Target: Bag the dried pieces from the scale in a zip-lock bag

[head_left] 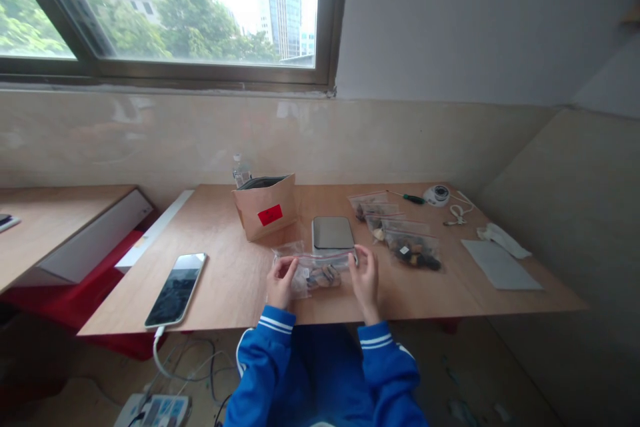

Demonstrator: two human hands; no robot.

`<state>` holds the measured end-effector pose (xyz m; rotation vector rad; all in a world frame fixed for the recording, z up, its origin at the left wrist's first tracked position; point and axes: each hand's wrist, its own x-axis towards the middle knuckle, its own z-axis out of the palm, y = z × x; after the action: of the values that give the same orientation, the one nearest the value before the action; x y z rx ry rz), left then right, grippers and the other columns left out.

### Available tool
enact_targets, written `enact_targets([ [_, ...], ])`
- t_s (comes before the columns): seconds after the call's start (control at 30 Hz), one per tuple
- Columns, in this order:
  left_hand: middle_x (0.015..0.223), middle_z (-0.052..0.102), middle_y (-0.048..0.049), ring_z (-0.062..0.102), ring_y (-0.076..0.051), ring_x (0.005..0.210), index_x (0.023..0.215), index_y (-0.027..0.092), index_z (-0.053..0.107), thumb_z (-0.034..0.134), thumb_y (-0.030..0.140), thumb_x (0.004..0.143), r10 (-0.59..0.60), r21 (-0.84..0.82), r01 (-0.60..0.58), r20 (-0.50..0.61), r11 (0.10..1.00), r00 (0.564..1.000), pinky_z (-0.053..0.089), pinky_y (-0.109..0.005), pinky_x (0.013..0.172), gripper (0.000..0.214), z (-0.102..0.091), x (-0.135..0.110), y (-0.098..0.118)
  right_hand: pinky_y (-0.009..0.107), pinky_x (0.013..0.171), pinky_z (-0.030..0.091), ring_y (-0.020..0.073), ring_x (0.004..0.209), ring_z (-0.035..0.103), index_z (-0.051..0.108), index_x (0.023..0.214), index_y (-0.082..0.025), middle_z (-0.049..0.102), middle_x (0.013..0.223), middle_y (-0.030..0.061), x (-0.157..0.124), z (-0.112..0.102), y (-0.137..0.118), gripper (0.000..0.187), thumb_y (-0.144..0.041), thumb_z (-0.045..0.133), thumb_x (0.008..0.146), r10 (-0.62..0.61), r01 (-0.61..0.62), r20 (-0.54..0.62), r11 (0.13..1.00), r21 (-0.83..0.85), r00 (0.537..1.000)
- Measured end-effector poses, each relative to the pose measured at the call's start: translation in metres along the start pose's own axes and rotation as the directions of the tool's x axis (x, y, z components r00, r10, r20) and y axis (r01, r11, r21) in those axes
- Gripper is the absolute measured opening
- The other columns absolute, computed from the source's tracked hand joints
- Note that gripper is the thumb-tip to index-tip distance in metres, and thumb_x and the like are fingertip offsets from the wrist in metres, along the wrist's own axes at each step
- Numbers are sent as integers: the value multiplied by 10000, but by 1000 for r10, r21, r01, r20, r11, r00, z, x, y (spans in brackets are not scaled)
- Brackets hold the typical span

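Right now, left hand (280, 282) and right hand (365, 280) pinching each end of a clear bag (315, 271), small brown bits inside too blurry to name, scale (333, 233) just behind.

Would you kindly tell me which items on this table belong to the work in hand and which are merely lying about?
In hand:
- zip bag, held at its ends by the left hand and right hand
- scale
- filled zip bags
- brown paper bag

Lying about:
- phone
- screwdriver
- water bottle
- grey sheet
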<state>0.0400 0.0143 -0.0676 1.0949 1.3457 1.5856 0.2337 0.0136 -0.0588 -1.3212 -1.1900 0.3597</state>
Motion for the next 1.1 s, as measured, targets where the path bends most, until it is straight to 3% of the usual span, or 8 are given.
enact_targets([
  [0.07,797,678,-50,632,-181,792,820,142,661,689,431,709,12,4,-12,15,1000,1000,505,-306,758,311,2,-4,2,452,974,402,245,1145,499,514,1185,-177,562,1189,136,3,4,-23,338,-289,494,867,-207,217,74,964,-156,975],
  [0.13,807,679,-47,636,-182,803,825,150,655,673,426,729,38,4,-39,54,999,998,510,-308,767,293,2,-7,4,442,1017,366,235,1193,468,496,1231,-188,554,1233,121,7,10,-47,366,-207,472,867,-336,415,354,892,-176,873],
  [0.27,861,685,-47,641,-179,831,862,167,656,638,388,776,116,50,-125,141,991,983,514,-305,786,238,0,-12,13,387,993,375,203,991,577,612,1029,-188,672,996,57,20,23,-77,184,-193,547,856,-349,605,726,787,-116,592],
  [0.4,859,681,-46,638,-175,810,875,172,654,605,365,807,189,164,-217,172,962,967,513,-301,765,210,-6,-12,20,319,896,405,171,785,582,627,831,-172,674,781,34,29,30,-81,136,-194,513,901,-344,708,822,699,-99,455],
  [0.5,833,673,-39,630,-165,770,860,179,646,588,362,821,234,230,-270,171,935,957,514,-295,731,196,-5,-12,22,297,846,392,165,734,560,616,810,-168,660,750,35,28,32,-76,173,-144,476,907,-356,753,820,644,-132,448],
  [0.63,806,666,-26,627,-156,746,843,190,636,580,365,827,276,266,-303,135,915,952,512,-283,709,184,1,-16,22,307,751,355,186,739,536,610,756,-171,643,711,38,20,36,-66,203,-86,469,874,-374,777,778,589,-221,505],
  [0.8,812,667,-31,629,-165,757,856,194,632,561,371,838,307,286,-318,85,904,948,509,-294,718,191,1,-17,20,298,745,322,175,743,522,622,823,-199,659,747,16,17,31,-57,181,-165,472,918,-387,733,727,639,-233,568],
  [1.1,837,686,-28,632,-167,791,852,200,653,556,352,845,290,292,-345,214,892,933,495,-282,737,180,3,-14,20,293,769,324,167,718,525,619,761,-188,625,677,34,27,25,-49,252,-99,436,910,-367,787,793,577,-216,486],
])
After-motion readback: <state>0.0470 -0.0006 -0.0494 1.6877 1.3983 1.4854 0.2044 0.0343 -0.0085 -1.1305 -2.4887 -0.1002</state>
